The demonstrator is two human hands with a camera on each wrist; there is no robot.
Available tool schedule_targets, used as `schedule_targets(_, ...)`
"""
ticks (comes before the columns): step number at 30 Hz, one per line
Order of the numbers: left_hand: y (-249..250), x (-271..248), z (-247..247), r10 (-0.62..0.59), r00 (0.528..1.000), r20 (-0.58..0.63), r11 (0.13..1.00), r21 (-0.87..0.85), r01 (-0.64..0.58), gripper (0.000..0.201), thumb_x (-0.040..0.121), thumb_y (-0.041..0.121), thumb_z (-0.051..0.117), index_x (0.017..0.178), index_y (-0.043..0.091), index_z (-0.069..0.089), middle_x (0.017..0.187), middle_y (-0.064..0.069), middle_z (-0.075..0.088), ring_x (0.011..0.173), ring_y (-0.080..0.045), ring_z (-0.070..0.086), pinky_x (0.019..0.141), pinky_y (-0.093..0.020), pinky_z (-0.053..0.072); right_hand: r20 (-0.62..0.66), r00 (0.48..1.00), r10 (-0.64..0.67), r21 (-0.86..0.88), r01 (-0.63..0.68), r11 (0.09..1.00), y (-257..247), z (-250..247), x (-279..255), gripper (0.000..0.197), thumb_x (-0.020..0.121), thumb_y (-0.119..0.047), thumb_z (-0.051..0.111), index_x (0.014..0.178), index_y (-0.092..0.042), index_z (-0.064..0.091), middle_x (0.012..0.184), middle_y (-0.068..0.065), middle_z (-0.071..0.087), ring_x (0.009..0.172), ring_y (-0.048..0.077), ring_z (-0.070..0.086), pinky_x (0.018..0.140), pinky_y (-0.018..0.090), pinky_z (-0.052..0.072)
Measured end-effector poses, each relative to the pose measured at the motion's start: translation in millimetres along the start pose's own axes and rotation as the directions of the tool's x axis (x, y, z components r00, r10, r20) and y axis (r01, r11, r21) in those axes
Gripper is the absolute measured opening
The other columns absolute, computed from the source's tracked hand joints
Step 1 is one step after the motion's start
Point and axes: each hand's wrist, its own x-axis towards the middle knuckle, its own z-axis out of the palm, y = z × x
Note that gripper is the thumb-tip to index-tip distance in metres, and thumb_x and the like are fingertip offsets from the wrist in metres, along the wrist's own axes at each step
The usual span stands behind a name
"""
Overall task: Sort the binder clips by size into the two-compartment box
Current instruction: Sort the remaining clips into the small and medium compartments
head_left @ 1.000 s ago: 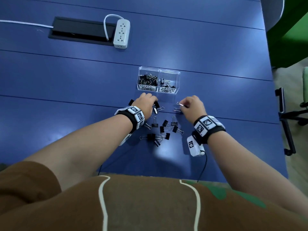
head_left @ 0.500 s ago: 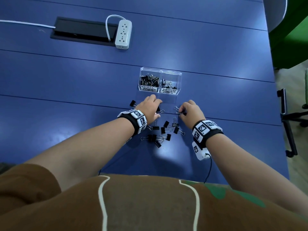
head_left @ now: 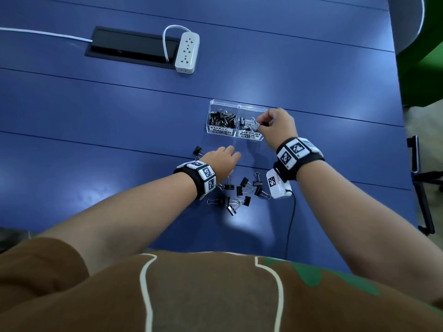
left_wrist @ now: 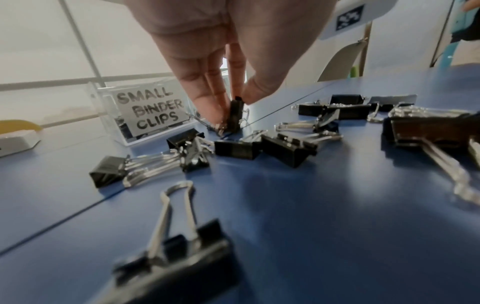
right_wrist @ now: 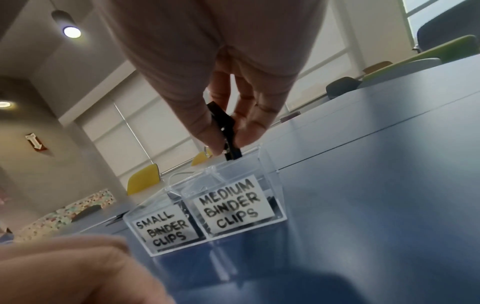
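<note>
Binder clips [head_left: 239,190]: loose on table near box [head_left: 236,137]; light, stiff steel, springy wire handles | take by black body | right hand [head_left: 278,128] pinching clip [right_wrist: 224,131] over medium compartment | left hand [head_left: 223,159] pinching small clip [left_wrist: 235,115] on table

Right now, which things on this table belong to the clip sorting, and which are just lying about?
Job:
box
loose clips
clip pinched by right hand over the medium side
clip pinched by left hand

Lying about:
power strip
cable hatch
</note>
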Motion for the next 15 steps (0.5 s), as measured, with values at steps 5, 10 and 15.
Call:
schedule_targets(5,-0.6,-2.1,-2.9,0.021,1.000,0.007,0.990,0.141,-0.022,0.047,0.081,-0.001,0.056,0.124,0.006,0.039,0.121,-0.016,0.046,0.090,-0.032,0.056,0.060,-0.033,0.040,0.022,0.999,-0.028,-0.021,0.028,0.999,1.0,1.5,7.5,0.019,0.079,-0.015,0.064,0.098,-0.014,0.063,0.100,0.002,0.052,0.085,0.015,0.051,0.078,0.024,0.042)
schedule_targets(10,0.4,-5.7,-6.0,0.033,0.998,0.045,0.977,0.210,-0.042,0.048,0.080,-0.001,0.058,0.124,0.005,0.038,0.125,-0.017,0.042,0.092,-0.032,0.058,0.067,-0.035,0.045,0.082,0.994,-0.071,-0.095,0.079,0.992,14.9,2.1,-27.7,0.013,0.083,-0.014,0.060,0.096,-0.016,0.061,0.096,-0.001,0.049,0.085,0.015,0.050,0.082,0.025,0.042)
schedule_targets(15,-2.6,-1.9,-5.0,0.028,0.999,0.041,0.995,0.096,-0.032,0.048,0.077,-0.009,0.055,0.121,0.006,0.040,0.120,-0.016,0.044,0.096,-0.033,0.055,0.065,-0.037,0.042,0.406,0.913,0.052,-0.278,0.069,0.958,40.7,17.9,-82.1,0.020,0.083,-0.015,0.059,0.103,-0.018,0.062,0.099,0.001,0.045,0.087,0.018,0.050,0.088,0.031,0.044)
